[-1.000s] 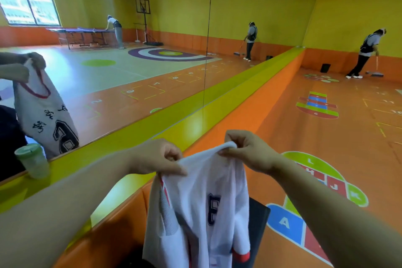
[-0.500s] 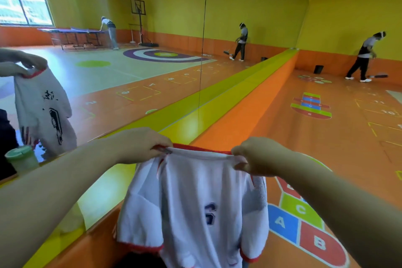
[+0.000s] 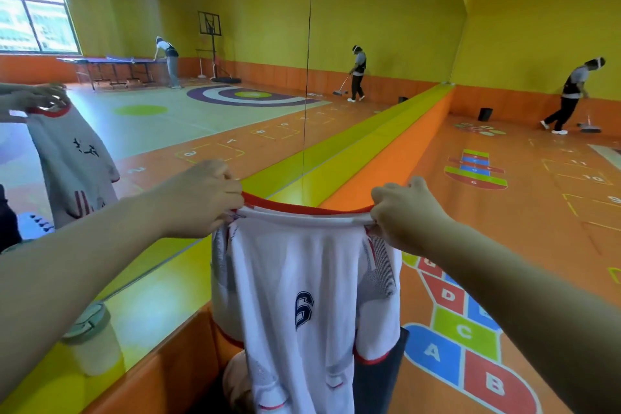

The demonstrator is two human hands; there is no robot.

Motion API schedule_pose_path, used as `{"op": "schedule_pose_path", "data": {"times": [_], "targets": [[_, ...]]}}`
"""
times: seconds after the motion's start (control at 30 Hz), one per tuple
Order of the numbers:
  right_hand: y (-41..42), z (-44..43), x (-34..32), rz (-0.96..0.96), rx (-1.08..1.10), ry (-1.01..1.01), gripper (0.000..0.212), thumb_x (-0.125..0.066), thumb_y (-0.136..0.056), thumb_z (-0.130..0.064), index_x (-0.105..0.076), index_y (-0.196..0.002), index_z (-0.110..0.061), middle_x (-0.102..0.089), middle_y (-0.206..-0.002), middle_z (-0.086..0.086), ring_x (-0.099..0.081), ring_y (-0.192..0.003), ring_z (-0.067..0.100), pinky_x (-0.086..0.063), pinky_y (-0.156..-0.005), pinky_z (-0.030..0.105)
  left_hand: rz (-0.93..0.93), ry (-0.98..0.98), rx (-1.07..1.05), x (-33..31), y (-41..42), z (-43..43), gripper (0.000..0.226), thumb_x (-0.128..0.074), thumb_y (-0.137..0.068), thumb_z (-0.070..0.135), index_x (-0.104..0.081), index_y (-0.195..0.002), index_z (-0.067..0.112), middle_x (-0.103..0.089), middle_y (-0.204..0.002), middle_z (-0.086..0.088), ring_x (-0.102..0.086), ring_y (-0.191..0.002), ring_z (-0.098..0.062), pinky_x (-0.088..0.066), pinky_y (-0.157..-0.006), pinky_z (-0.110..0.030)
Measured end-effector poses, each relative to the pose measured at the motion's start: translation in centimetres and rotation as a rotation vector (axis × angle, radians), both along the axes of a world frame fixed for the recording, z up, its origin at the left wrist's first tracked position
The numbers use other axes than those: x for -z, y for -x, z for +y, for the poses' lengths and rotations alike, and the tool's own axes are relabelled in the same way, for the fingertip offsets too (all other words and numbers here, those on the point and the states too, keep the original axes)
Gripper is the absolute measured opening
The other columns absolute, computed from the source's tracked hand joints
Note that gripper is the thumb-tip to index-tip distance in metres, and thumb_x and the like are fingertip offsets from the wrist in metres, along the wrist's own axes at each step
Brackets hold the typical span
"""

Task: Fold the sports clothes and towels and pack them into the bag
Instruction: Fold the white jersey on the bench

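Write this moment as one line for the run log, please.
step: hold jersey up | left hand: grips top edge | right hand: grips top edge | jersey: hangs unfolded, not yet packed

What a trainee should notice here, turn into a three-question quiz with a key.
1. True or false: the white jersey lies folded on the floor.
2. Which number is printed on the jersey? A) 3 B) 6 C) 10
3. Fill in: the left hand and the right hand pinch the jersey's ___-trimmed top edge.

Key: 1 false, it hangs in the air from both hands; 2 B; 3 red.
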State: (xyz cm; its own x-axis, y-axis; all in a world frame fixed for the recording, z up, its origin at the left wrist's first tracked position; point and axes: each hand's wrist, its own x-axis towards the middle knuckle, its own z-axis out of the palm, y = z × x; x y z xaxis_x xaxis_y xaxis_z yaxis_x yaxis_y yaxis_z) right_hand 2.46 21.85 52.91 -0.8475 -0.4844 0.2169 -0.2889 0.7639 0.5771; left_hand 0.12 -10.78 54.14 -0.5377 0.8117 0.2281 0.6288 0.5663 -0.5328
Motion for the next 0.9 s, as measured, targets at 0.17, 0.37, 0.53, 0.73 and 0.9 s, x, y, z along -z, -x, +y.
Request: {"op": "schedule_pose_path", "data": {"times": [0.17,0.37,0.53,0.73,0.9], "targets": [[0.1,0.2,-1.2,0.030,0.010,0.197,0.042,-0.072,-0.074,-0.054,-0.070,-0.077,-0.012,-0.052,-0.098,0.010,-0.047,-0.095,0.032,-0.034,-0.066,0.038,0.079,-0.033,-0.161,-1.5,0.2,-0.9,0.033,-0.048,-0.072,0.047,-0.066,-0.065,0.020,-0.062,-0.064,0.002,-0.057,-0.066,-0.030,-0.049,-0.058,-0.038],[0.3,0.5,-3.6,-0.005,-0.140,0.899,0.016,-0.065,-0.086,-0.025,-0.057,-0.086,-0.011,-0.054,-0.074,0.009,-0.049,-0.068,0.031,-0.036,-0.055,0.037,0.163,-0.372,-0.271,-3.1,0.4,-1.4,0.039,-0.060,-0.076,0.046,-0.072,-0.073,0.009,-0.059,-0.071,-0.011,-0.054,-0.074,-0.035,-0.050,-0.063,-0.042],[0.4,0.3,-6.0,0.014,-0.211,1.170,0.023,-0.066,-0.086,-0.026,-0.055,-0.106,-0.022,-0.055,-0.063,0.003,-0.044,-0.053,0.017,-0.031,-0.050,0.030,0.095,-0.725,-0.332,-5.1,0.5,-1.1,0.028,-0.075,-0.078,0.025,-0.073,-0.085,-0.001,-0.048,-0.097,-0.020,-0.048,-0.092,-0.038,-0.044,-0.082,-0.046],[0.5,0.5,-7.3,0.019,-0.122,1.157,0.022,-0.067,-0.085,-0.016,-0.056,-0.066,-0.020,-0.043,-0.057,-0.003,-0.039,-0.061,0.020,-0.026,-0.048,0.024,-0.159,-0.922,-0.488,-5.4,0.6,-0.8,0.022,-0.059,-0.091,0.030,-0.059,-0.090,0.008,-0.063,-0.089,-0.019,-0.057,-0.086,-0.034,-0.042,-0.065,-0.036],[0.2,0.8,-7.9,-0.116,-0.091,1.344,0.027,-0.077,-0.077,-0.027,-0.058,-0.069,-0.009,-0.047,-0.062,0.002,-0.035,-0.056,0.013,-0.024,-0.047,0.024,-0.182,-1.109,-0.387,-5.4,-0.1,-1.1,0.021,-0.072,-0.081,0.025,-0.056,-0.089,0.014,-0.061,-0.084,-0.006,-0.053,-0.078,-0.026,-0.035,-0.058,-0.029]]}}
